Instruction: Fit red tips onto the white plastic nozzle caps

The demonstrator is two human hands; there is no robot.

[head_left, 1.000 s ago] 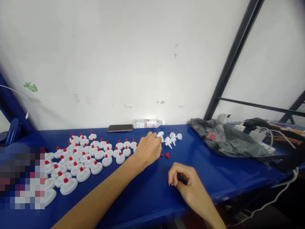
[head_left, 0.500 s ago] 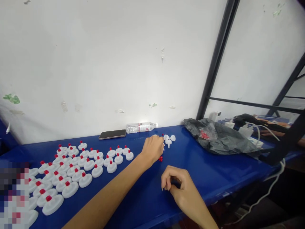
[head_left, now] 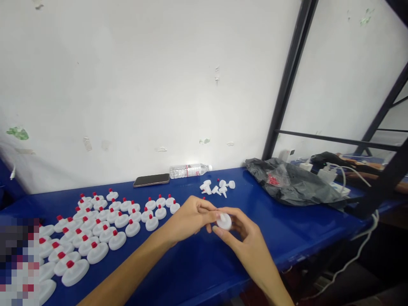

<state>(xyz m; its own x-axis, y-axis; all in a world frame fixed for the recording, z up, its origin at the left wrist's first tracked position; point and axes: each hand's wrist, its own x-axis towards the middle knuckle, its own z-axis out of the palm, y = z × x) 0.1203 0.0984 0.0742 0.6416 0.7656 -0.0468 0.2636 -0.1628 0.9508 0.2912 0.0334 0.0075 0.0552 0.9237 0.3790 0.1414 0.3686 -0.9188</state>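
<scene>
Just above the blue table (head_left: 191, 263), my right hand (head_left: 244, 231) grips a white round cap with a short spout (head_left: 224, 221) by its rim. My left hand (head_left: 193, 219) meets it from the left, its fingers pinched at the cap's spout; whether a small piece is between them is hidden. Behind my hands lie several loose white caps (head_left: 223, 184) and a tiny red piece (head_left: 218, 180). Many white caps with red tips (head_left: 97, 252) stand in a spread on the left.
A phone (head_left: 151, 180) and a clear bottle (head_left: 188, 171) lie along the wall. On the right are a black plastic bag (head_left: 296, 187) with a clear packet of red pieces (head_left: 276, 179), white chargers, cables and a dark metal frame (head_left: 288, 85).
My left hand has come back from the loose pieces to my right hand. A white cap is now held between them, and my right hand has moved up slightly.
</scene>
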